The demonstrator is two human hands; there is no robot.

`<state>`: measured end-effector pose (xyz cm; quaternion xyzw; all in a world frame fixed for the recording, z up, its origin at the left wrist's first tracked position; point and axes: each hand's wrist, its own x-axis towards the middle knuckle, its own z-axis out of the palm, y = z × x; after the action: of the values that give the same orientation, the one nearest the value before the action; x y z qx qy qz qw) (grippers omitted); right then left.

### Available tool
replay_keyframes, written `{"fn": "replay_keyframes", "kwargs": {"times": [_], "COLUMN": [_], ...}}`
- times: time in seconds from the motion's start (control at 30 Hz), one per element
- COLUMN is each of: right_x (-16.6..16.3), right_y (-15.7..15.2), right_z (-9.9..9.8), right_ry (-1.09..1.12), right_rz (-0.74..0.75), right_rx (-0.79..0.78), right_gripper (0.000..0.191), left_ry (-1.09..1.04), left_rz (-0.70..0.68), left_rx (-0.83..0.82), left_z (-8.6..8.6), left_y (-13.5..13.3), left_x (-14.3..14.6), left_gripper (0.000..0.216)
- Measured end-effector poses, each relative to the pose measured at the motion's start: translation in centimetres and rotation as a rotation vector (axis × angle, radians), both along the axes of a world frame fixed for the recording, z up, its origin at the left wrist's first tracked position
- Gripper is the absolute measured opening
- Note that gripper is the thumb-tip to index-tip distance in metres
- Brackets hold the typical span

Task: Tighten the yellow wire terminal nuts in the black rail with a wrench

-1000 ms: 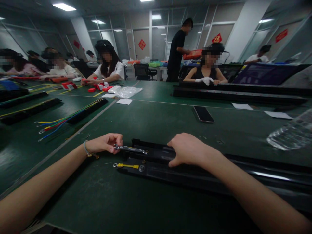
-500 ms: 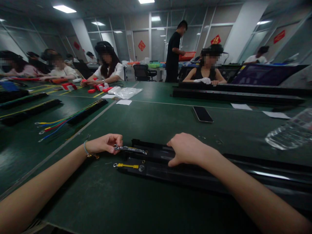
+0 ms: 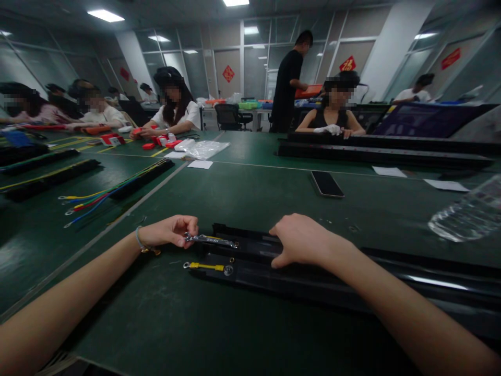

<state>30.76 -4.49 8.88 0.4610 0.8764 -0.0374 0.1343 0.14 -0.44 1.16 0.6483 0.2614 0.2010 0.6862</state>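
Note:
In my left hand (image 3: pixel 180 230) a silver combination wrench (image 3: pixel 213 241) is pinched by its near end. Its far ring end sits at a small fastener on the rear black rail (image 3: pixel 266 244); part of a yellow wire shows behind the wrench. My right hand (image 3: pixel 303 240) grips across the same rail, thumb on the near side and the other fingers partly hidden. In front lies a second black strip (image 3: pixel 254 277). A short yellow wire (image 3: pixel 207 267) with ring terminals is attached to it, beside a small brass-coloured stud (image 3: pixel 232 259).
A phone (image 3: pixel 327 184) lies beyond my right hand, and a clear plastic bottle (image 3: pixel 465 214) lies at the right. Bundled coloured wires (image 3: pixel 94 201) are on the left. Farther off are a plastic bag (image 3: pixel 207 150), long black rails (image 3: pixel 371 151) and several people seated across the green table (image 3: pixel 250 188).
My hands and the wrench hold nearly the same position. In the background, the standing person with the orange tray has shifted slightly right.

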Motion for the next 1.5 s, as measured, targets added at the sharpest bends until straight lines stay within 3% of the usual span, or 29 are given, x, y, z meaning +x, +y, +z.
{"fn": "replay_keyframes", "kwargs": {"times": [1.23,1.37,1.5], "right_x": [0.02,-0.01,-0.03], "right_y": [0.03,-0.02,-0.11], "right_z": [-0.22,-0.03,0.14], "right_ry": [0.009,-0.007,-0.008], "right_rz": [0.002,0.002,-0.01], "right_rx": [0.012,0.002,-0.012], "right_gripper": [0.058,0.056,0.052], "left_ry": [-0.037,-0.059,-0.069], "left_rz": [-0.015,0.027,0.156], "left_rx": [0.002,0.024,0.034], "left_z": [-0.27,-0.31,-0.53], "left_y": [0.13,0.14,0.34], "left_x": [-0.04,0.06,0.02], "left_gripper": [0.027,0.025,0.024]}}
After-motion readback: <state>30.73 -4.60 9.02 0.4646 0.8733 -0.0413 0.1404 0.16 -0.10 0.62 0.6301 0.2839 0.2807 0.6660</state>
